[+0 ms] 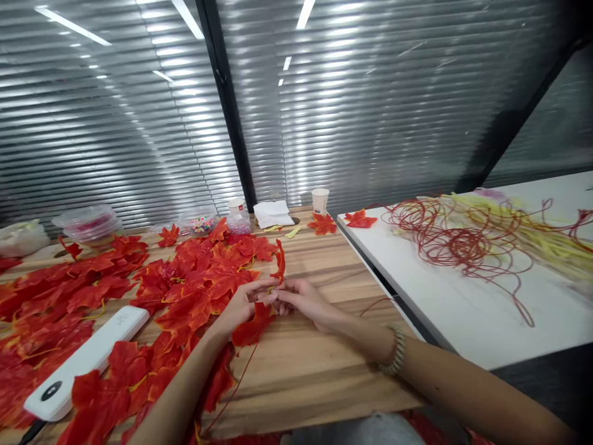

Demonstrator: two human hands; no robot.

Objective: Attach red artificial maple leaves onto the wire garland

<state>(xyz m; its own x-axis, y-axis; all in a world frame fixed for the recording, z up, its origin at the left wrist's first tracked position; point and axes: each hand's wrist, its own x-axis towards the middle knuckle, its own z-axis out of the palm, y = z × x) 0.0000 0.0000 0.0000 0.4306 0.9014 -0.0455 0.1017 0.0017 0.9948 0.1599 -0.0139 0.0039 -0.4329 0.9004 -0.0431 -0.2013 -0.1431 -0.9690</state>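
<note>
Both hands meet on a red leaf over the wooden table (pixel 315 371).

The leaf (pixel 252 327) hangs just under the fingertips — left hand (pixel 241 306) pinched on its upper edge, right hand (pixel 301 300) closed on the stem end where a thin red cord (pixel 236 386) trails toward the person. Leaf pile (pixel 139 303) lies just left.

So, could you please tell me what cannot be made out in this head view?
- Where the left hand and right hand meet: the fingers cover what they pinch at the red fabric maple leaf.
- Small beads in the clear plastic tub: too small to tell apart.
- Yellow and red cord tangle on the white table: blurred, cut off by the right edge.
- White flat device: markings unreadable.
</note>
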